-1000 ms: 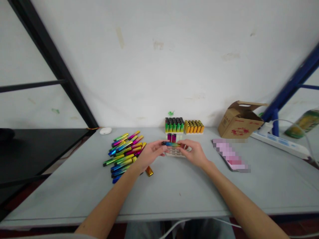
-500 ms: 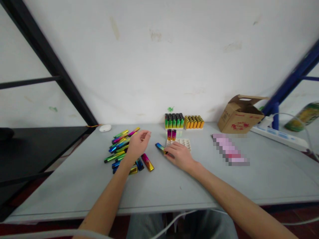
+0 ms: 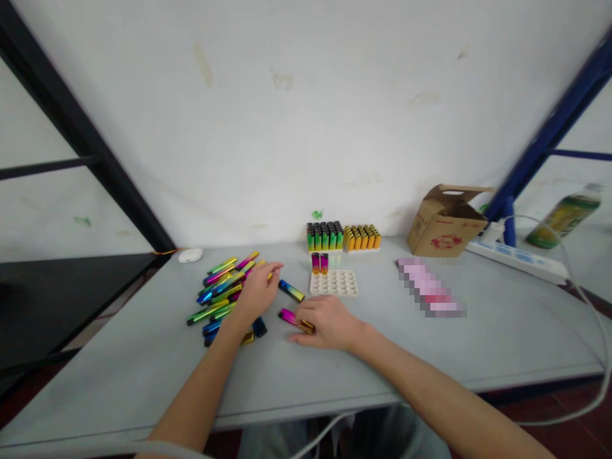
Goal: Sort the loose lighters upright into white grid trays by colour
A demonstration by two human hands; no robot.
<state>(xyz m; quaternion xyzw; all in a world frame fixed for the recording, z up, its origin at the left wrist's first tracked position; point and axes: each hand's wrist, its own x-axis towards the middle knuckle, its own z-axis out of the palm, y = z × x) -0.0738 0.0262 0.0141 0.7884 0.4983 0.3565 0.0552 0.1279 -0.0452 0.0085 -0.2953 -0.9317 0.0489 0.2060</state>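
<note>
My right hand point(image 3: 327, 322) rests on the table, its fingers curled over a pink-and-gold lighter point(image 3: 289, 316) that lies flat; the thumb is in front of the lighter. My left hand point(image 3: 258, 293) is over the right side of a pile of shiny lighters point(image 3: 220, 290), fingers loosely bent and apart, nothing visible in them; its underside is hidden. A blue-yellow lighter point(image 3: 291, 291) lies loose between the hands. Behind my right hand sits a white tray with round holes point(image 3: 342, 284). Two purple lighters point(image 3: 320, 263) stand upright at its back left corner.
Against the wall stand a block of black-green lighters point(image 3: 325, 237) and one of yellow-orange lighters point(image 3: 362, 238). To the right are an open cardboard box point(image 3: 444, 223), a blurred pink object point(image 3: 428, 287), a power strip point(image 3: 521, 260) and a bottle point(image 3: 564, 217). A white case point(image 3: 190, 255) is at the back left.
My right hand has left the blue-yellow lighter and come nearer, onto the pink-and-gold lighter, which has shifted right from the pile. My left hand has lowered slightly over the pile. The view has shifted.
</note>
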